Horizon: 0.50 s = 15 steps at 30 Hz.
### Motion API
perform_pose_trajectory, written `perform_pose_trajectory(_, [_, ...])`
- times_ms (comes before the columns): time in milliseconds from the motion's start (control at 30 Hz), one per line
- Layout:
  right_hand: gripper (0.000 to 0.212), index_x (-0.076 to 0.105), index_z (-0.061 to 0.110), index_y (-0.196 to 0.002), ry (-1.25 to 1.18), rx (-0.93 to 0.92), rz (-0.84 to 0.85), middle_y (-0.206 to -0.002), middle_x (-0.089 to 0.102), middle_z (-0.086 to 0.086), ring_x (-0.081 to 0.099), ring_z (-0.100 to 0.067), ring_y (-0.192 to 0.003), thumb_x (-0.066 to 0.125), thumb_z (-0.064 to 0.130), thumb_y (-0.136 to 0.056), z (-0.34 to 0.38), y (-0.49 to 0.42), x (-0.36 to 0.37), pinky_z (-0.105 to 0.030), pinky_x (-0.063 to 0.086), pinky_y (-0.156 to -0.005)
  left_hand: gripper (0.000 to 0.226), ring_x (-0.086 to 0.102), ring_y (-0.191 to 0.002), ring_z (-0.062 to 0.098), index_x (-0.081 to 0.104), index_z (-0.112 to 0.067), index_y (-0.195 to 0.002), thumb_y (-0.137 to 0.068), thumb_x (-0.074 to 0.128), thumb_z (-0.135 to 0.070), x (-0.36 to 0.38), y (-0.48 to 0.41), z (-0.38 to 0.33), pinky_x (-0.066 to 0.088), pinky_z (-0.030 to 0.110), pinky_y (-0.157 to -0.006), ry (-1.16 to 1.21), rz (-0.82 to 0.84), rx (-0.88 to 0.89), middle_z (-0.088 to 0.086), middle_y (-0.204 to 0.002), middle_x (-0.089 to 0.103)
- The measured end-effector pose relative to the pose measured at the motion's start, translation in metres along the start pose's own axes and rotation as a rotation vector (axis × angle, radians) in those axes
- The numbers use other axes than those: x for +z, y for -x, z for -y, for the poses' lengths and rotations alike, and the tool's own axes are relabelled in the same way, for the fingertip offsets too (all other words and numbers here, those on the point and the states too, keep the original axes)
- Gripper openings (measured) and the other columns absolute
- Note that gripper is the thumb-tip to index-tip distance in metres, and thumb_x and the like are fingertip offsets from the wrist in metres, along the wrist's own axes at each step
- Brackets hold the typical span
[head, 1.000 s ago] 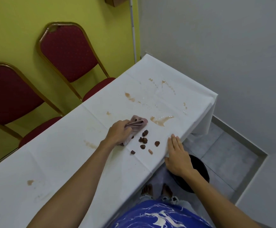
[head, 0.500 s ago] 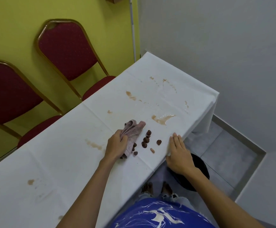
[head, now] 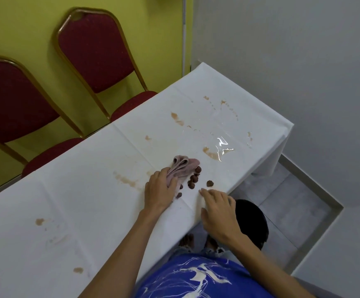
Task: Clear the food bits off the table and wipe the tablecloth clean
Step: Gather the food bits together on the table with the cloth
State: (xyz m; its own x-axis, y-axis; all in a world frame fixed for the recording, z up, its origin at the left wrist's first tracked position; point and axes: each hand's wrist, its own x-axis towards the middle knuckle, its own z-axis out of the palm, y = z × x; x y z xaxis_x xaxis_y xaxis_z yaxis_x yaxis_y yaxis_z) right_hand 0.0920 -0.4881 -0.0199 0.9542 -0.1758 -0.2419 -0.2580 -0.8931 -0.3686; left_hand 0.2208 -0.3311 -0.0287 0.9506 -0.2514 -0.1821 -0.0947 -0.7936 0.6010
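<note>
Cloth (head: 183, 169) against the food bits (head: 193, 182) on a stained tablecloth (head: 89, 201)

The left hand (head: 159, 190) gripped the bunched pink cloth, fingers curled round it, and the cloth touched the left side of the brown food bits close to the near table edge. The right hand (head: 217, 209) lay at that edge, just nearer than the bits, fingers fairly straight and close together, holding nothing. Brown stains (head: 211, 154) and a wet patch (head: 224, 145) marked the far right. A black bin (head: 254, 224) stood on the floor below.

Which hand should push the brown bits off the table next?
Probably the left hand: it grips the pink cloth right against the brown bits. The right hand rests at the edge of the tablecloth, above the black bin.
</note>
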Motion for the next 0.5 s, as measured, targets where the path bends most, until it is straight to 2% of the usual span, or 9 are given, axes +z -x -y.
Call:
perform_pose_trajectory(67, [0.056,0.032,0.021,-0.153,0.036,-0.063,0.028,-0.136,0.049,-0.004,0.045,-0.023,-0.122,0.048,0.030,-0.099,0.012,-0.003,-0.002,-0.040,0.031,-0.106,0.036,0.059,-0.110,0.025,0.057,-0.017,-0.130,-0.099,0.051,-0.036,-0.003,0.000,0.001,0.049,0.045,-0.095,0.057,0.001,-0.023,0.004,-0.118,0.066])
perform_pose_trajectory(167, [0.062,0.018,0.019,-0.157,0.067,-0.119,0.123,-0.123,0.051,-0.004,0.044,-0.023,-0.109,0.042,0.030,-0.101,0.030,-0.011,-0.004,-0.040,0.032,-0.100,0.033,0.063,-0.107,0.023,0.058,-0.017,-0.127,-0.100,0.051,-0.035,-0.006,0.005,0.001,0.053,0.043,-0.090,0.103,0.005,-0.033,0.002,-0.117,0.068])
perform_pose_trajectory(333, [0.072,0.007,0.011,-0.159,0.069,-0.122,0.210,-0.119,0.053,-0.006,0.047,-0.025,-0.109,0.044,0.032,-0.100,0.045,-0.015,0.004,-0.041,0.030,-0.106,0.029,0.065,-0.102,0.022,0.059,-0.017,-0.123,-0.101,0.050,-0.033,-0.005,0.016,-0.005,0.055,0.040,-0.086,0.173,0.027,-0.074,0.001,-0.114,0.070])
perform_pose_trajectory(400, [0.074,0.004,0.010,-0.159,0.090,-0.117,0.239,-0.118,0.053,-0.007,0.047,-0.025,-0.106,0.044,0.032,-0.100,0.045,-0.015,0.005,-0.041,0.032,-0.103,0.028,0.065,-0.101,0.023,0.059,-0.016,-0.122,-0.101,0.050,-0.032,-0.006,0.016,-0.005,0.054,0.037,-0.083,0.196,0.036,-0.105,0.002,-0.112,0.070])
perform_pose_trajectory(500, [0.075,0.003,0.010,-0.159,0.097,-0.097,0.264,-0.118,0.051,-0.007,0.047,-0.025,-0.105,0.045,0.031,-0.099,0.043,-0.013,0.004,-0.041,0.034,-0.099,0.025,0.063,-0.094,0.023,0.059,-0.012,-0.116,-0.102,0.050,-0.031,-0.010,0.013,-0.004,0.047,0.026,-0.069,0.227,0.050,-0.155,0.005,-0.107,0.068])
